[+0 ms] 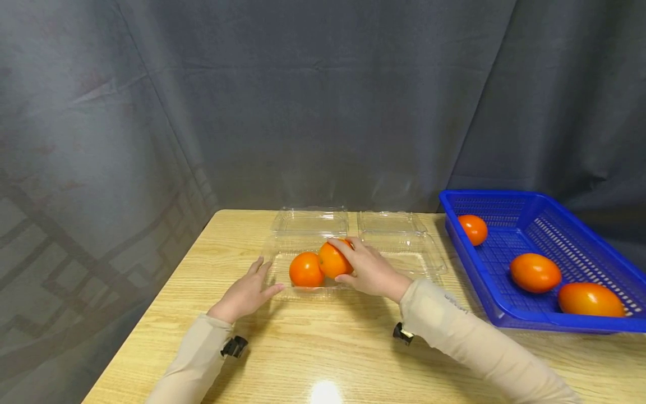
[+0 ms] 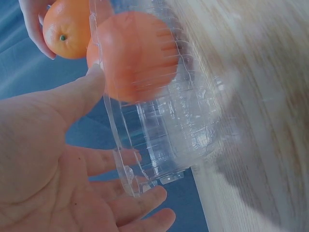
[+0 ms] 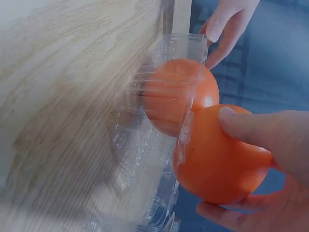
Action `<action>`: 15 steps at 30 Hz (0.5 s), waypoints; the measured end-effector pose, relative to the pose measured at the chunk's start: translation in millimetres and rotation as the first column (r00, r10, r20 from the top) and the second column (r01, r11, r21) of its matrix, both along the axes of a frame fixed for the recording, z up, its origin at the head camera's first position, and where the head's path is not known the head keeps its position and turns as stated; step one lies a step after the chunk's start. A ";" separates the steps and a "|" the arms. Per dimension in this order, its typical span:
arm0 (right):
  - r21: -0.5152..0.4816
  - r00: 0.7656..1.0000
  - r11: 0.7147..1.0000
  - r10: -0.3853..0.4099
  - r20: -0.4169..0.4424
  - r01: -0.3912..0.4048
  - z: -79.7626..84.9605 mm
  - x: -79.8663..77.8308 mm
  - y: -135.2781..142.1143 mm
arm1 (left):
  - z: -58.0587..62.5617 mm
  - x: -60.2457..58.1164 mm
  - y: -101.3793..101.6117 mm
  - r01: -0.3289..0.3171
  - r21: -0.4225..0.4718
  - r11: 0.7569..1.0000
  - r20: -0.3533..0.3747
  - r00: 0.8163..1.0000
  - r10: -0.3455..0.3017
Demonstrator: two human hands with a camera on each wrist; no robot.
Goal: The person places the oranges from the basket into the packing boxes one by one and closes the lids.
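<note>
My right hand [image 1: 372, 270] grips an orange [image 1: 334, 259] with thumb and fingers around it. A small green stem spot shows on this orange [image 2: 65, 34] in the left wrist view. It is at the rim of a clear plastic clamshell box [image 2: 159, 140], beside another round orange-coloured fruit [image 1: 305, 270] that sits inside. At the box's left end is my left hand [image 1: 247, 294], its fingers spread and fairly straight. Its thumb is near the rim, and some fingertips show through the clear wall; whether they press on it I cannot tell.
A second clear clamshell box [image 1: 414, 258] stands right of the first, its lid [image 1: 391, 223] raised behind. Farther right, a blue plastic basket [image 1: 469, 264] holds an orange-red round fruit [image 1: 473, 229] and two longer ones [image 1: 536, 273]. A grey curtain [image 1: 323, 112] hangs behind the wooden table [image 1: 323, 342].
</note>
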State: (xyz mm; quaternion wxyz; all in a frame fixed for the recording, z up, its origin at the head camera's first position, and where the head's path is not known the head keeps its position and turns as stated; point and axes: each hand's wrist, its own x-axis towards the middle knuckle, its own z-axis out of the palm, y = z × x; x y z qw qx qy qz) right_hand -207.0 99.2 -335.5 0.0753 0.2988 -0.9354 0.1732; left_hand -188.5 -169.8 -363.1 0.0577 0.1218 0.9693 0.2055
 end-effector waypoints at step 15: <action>-0.006 1.000 1.000 0.014 0.021 -0.014 -5.7 0.7 -5.1 | 0.7 0.8 0.3 0.002 0.002 1.000 -0.011 1.000 -0.002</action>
